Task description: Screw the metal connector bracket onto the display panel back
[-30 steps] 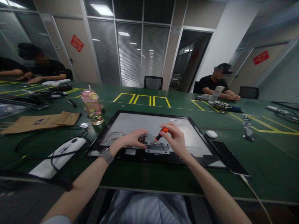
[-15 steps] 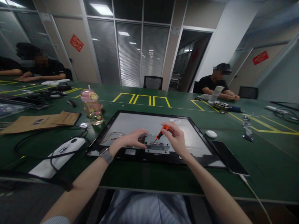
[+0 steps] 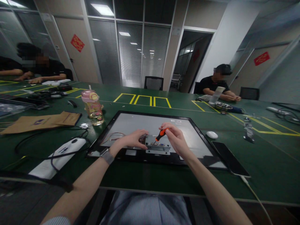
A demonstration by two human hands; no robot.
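Note:
A screwdriver (image 3: 161, 134) with an orange and black handle is pinched in the fingers of my right hand (image 3: 175, 137). Its thin shaft slants down to the left, with the tip at a metal bracket (image 3: 157, 151) that carries a small circuit board and ports. My left hand (image 3: 134, 139) grips the left end of that bracket between thumb and fingers. Under both hands lies a flat display panel (image 3: 131, 123), grey-backed with a black frame. Thin wires (image 3: 113, 136) run across the panel left of my left hand.
On the left are a drink cup (image 3: 92, 107), a paper bag (image 3: 38, 122) and a white power strip (image 3: 58, 157) with black cables. A phone (image 3: 231, 158) and white earbud case (image 3: 212, 134) sit to the right. Two people (image 3: 214, 82) (image 3: 50, 68) sit across the table.
The screwdriver handle has shifted slightly down and left, and my right hand's fingers have changed position around it. My left hand and the bracket stay in place.

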